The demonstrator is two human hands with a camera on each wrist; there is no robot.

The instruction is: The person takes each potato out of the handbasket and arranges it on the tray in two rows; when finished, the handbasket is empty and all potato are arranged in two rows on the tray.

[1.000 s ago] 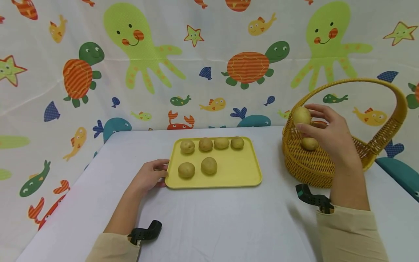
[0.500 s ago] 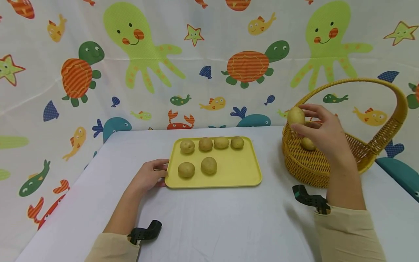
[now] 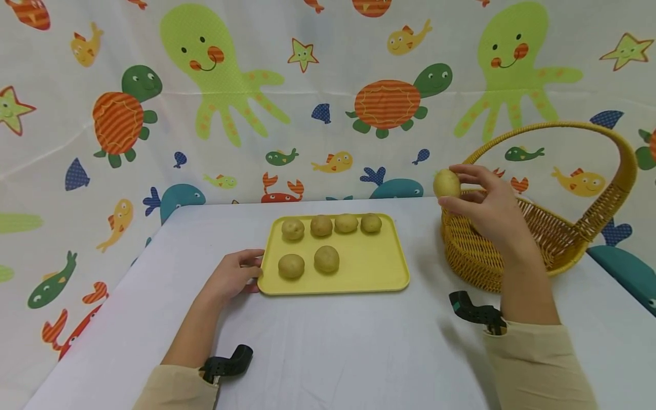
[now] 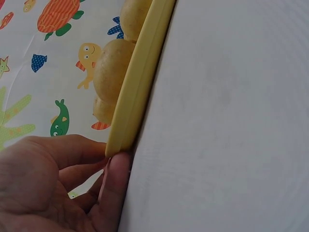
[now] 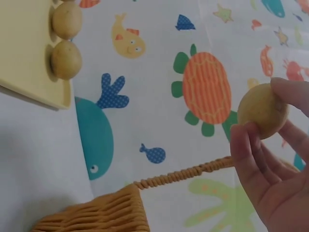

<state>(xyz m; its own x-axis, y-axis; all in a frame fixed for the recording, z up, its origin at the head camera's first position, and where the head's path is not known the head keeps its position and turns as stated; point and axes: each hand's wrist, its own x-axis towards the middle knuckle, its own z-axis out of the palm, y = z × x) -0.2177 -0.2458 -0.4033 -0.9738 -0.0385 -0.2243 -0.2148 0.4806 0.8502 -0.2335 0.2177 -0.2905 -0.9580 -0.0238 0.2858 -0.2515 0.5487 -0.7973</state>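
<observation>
My right hand (image 3: 494, 213) holds a potato (image 3: 446, 183) between thumb and fingertips, up in the air over the left rim of the wicker basket (image 3: 474, 270). In the right wrist view, the held potato (image 5: 260, 110) shows whole, pinched at its near side. At the left end of the yellow tray (image 3: 371, 262), my left hand (image 3: 234, 276) grips the edge. Close up in the left wrist view, thumb and fingers pinch the tray's corner (image 4: 123, 130). Several potatoes lie on the tray: a back row, including one at its right end (image 3: 371, 223), and two in front (image 3: 327, 259).
The basket's tall arched handle (image 3: 627, 165) rises at the right. A white cloth covers the table (image 3: 333, 347). Behind it hangs a curtain (image 3: 328, 62) printed with sea animals. My hand hides part of the basket's inside.
The right hand has moved left with the potato, from above the basket's inside to its left rim. The potato inside the basket has become hidden behind it. The left hand and tray stay put.
</observation>
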